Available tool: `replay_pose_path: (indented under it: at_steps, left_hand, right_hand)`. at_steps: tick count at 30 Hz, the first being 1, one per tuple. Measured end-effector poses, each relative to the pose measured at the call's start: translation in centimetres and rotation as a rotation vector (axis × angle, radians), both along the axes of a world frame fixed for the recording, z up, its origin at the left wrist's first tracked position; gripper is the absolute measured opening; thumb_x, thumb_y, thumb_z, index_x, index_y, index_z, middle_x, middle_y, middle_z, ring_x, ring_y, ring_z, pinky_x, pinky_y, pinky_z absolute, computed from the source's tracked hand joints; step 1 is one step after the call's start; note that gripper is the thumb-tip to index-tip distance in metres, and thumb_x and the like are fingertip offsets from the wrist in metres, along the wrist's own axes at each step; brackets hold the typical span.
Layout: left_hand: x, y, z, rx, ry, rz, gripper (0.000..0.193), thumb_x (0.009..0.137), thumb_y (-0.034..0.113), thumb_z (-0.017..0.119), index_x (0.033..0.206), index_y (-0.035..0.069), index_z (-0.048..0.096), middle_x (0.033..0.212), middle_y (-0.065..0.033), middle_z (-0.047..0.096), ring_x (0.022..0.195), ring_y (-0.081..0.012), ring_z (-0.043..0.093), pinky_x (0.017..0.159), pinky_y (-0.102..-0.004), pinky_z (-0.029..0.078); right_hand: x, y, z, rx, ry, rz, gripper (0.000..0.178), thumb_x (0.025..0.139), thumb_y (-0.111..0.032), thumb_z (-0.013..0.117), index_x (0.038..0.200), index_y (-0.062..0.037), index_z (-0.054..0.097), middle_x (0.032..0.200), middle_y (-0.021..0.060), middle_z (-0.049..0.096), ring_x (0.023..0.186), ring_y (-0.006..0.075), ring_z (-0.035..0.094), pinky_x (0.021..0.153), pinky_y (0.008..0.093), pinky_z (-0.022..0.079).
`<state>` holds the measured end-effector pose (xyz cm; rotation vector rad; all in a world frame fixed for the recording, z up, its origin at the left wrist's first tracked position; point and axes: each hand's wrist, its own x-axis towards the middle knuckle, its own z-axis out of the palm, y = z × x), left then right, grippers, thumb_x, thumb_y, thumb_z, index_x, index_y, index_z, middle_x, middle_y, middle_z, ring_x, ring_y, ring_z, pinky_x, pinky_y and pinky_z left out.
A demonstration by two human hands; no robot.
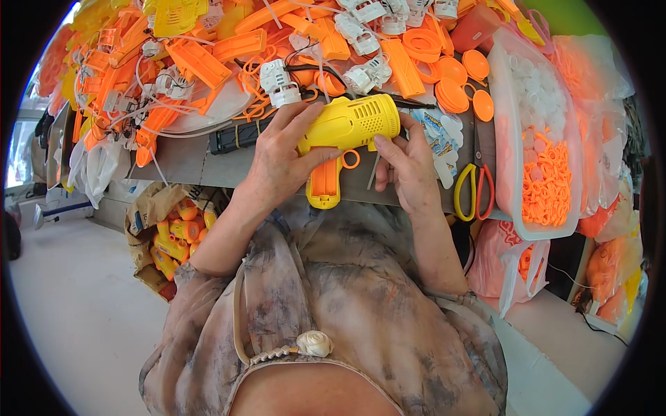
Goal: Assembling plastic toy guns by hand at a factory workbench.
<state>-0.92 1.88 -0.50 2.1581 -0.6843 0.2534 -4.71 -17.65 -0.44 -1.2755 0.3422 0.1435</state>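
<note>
Workbench heaped with toy parts, spanning nine to three o'clock about the yellow toy-gun housing, which serves as clock centre. Plastic tub at three o'clock; paper sack at eight. The housing is held at the bench's near edge, barrel toward three o'clock, grip toward six. Left hand, at eight o'clock, clasps the rear between overlaid fingers and thumb; right hand, at four, bears thumb and forefinger on the front end, with pressure not discernible. Should the left clasp loosen, the housing could drop lapward. Orange ring at six: projecting, it could catch a stray finger and be bent.
</note>
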Motion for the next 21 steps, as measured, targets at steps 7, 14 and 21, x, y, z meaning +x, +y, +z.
replay_pose_path:
  at_steps: [7,14,21]
  left_hand:
    - [0.0,0.2,0.2,-0.008,0.005,0.001,0.058,0.067,0.017,0.078,0.116,-0.003,0.055,0.109,-0.0202,0.055,0.095,-0.0332,0.059,0.081,-0.0376,0.050]
    - [1.2,1.5,1.3,-0.192,0.339,-0.133,0.068,0.067,0.024,0.081,0.122,-0.002,0.051,0.111,-0.0163,0.057,0.097,-0.0241,0.059,0.084,-0.0330,0.048]
    - [2.1,1.7,6.9,-0.175,0.696,-0.566,0.071,0.058,0.028,0.083,0.113,-0.004,0.051,0.097,-0.0125,0.062,0.089,-0.0183,0.060,0.078,-0.0303,0.048]
  right_hand:
    - [-0.1,0.7,-0.7,0.054,-0.087,-0.057,0.057,0.082,-0.006,0.061,0.130,0.0012,0.030,0.086,0.0096,0.057,0.043,0.0038,0.038,0.034,0.0178,0.035]
    - [-1.6,0.8,1.2,0.034,-0.168,-0.136,0.057,0.079,0.001,0.058,0.130,-0.0006,0.032,0.095,0.0129,0.059,0.044,0.0025,0.038,0.033,0.0163,0.029]
    - [-4.4,1.8,6.1,-0.082,-0.462,-0.092,0.070,0.076,0.009,0.057,0.136,-0.0010,0.023,0.101,0.0159,0.058,0.051,0.0066,0.048,0.037,0.0172,0.032]
